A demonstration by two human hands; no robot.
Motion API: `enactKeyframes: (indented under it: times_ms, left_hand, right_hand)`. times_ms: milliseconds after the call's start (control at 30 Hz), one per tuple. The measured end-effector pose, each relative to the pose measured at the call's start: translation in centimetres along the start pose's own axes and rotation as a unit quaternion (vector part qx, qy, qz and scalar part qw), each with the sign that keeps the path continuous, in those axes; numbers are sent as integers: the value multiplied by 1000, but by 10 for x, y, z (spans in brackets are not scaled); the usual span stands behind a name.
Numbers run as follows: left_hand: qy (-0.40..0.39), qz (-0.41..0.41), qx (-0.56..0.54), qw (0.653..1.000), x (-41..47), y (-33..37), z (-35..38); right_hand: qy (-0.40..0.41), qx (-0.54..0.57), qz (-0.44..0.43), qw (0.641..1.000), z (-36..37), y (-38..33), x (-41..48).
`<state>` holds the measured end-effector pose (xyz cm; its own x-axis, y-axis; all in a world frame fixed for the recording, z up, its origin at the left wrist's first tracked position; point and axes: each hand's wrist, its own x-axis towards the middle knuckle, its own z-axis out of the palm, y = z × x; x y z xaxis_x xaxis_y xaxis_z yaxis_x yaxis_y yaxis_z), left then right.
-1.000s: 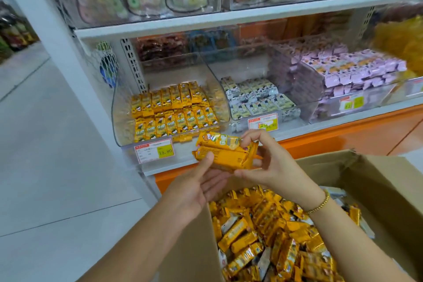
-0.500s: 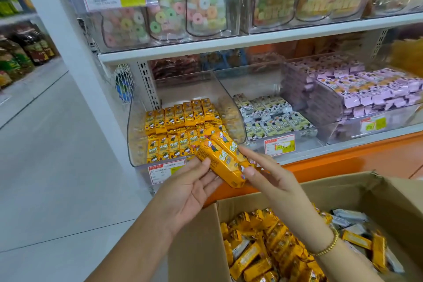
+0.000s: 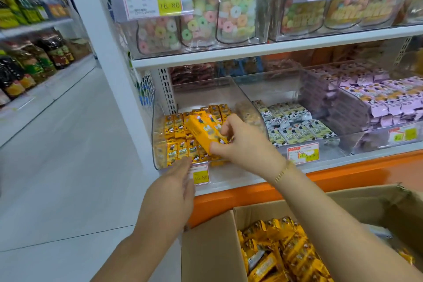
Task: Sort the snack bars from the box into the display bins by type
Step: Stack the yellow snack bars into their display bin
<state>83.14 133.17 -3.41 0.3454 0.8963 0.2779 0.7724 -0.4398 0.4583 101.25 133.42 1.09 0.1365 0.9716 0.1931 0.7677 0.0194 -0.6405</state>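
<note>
My right hand [image 3: 242,142] grips a small stack of yellow snack bars [image 3: 202,129] and holds it tilted inside the left clear display bin [image 3: 158,135], just above the rows of yellow bars [image 3: 178,142] lying there. My left hand [image 3: 175,188] hovers below the bin's front with straight fingers and holds nothing. The cardboard box [image 3: 210,242] at the bottom right is full of loose yellow bars [image 3: 281,252] with a few white ones mixed in. The middle bin [image 3: 281,87] holds white-green bars [image 3: 295,126]; the right bin holds purple bars [image 3: 389,103].
A white shelf post [image 3: 109,57] stands left of the bins, with grey floor [image 3: 57,167] beyond it. The shelf above [image 3: 274,49] carries clear bins of ring candies. An orange base panel [image 3: 343,178] runs under the bins. Bottles line a far shelf at the left.
My right hand has carried the stack of yellow bars up from above the box into the left bin. My left hand has let go of the stack and dropped below it.
</note>
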Motion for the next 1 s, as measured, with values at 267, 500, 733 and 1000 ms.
enactKeyframes:
  times_ms: [267,500,733,1000]
  left_hand:
    - [3,-31,74,997,-11,-24,-5]
    - [-37,-29,69,997,-28,-33,-2]
    - [-33,13,-5,999,-38,-23,16]
    - [-322,49,49,944,-68,-9,91]
  right_hand:
    - [-239,-233,14,943,52,-37,88]
    - [-220,-123,59,966,95,-33,91]
    - [-26,-48,-43,998,45,-18,40]
    - [-212,-191,-6,959,18,123,-61]
